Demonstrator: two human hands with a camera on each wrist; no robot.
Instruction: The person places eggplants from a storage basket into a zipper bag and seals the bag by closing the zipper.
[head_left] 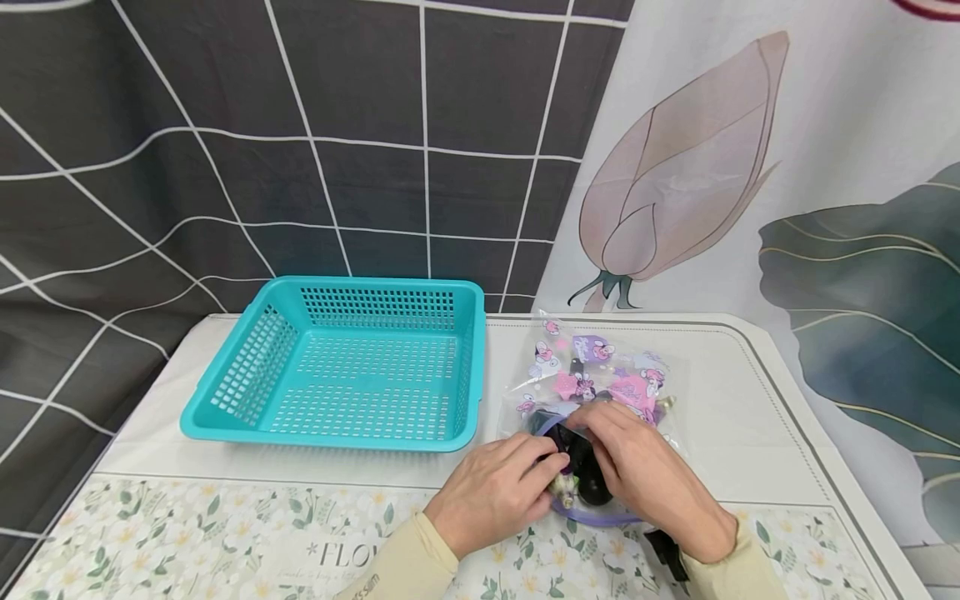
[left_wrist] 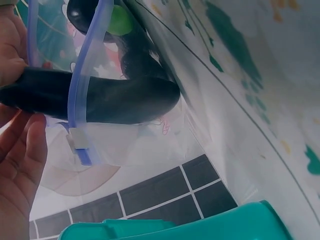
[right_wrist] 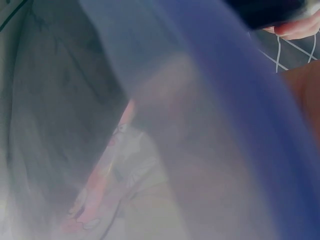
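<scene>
Turquoise perforated plastic basket (head_left: 330, 437), left on white, flower-printed counter (head_left: 735, 417). My left hand (head_left: 495, 492), near it, thumb and fingers around one end of a long near-black eggplant (left_wrist: 52, 91), its rest inside a clear pink-printed plastic zip bag (head_left: 600, 392). My right hand (head_left: 633, 454): fingers bent at bag's mouth, can't tell if gripping.

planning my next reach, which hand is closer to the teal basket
Left. The left hand is just off the near right corner of the basket, at the mouth of the bag. The right hand is at the bag too, but farther right.
</scene>
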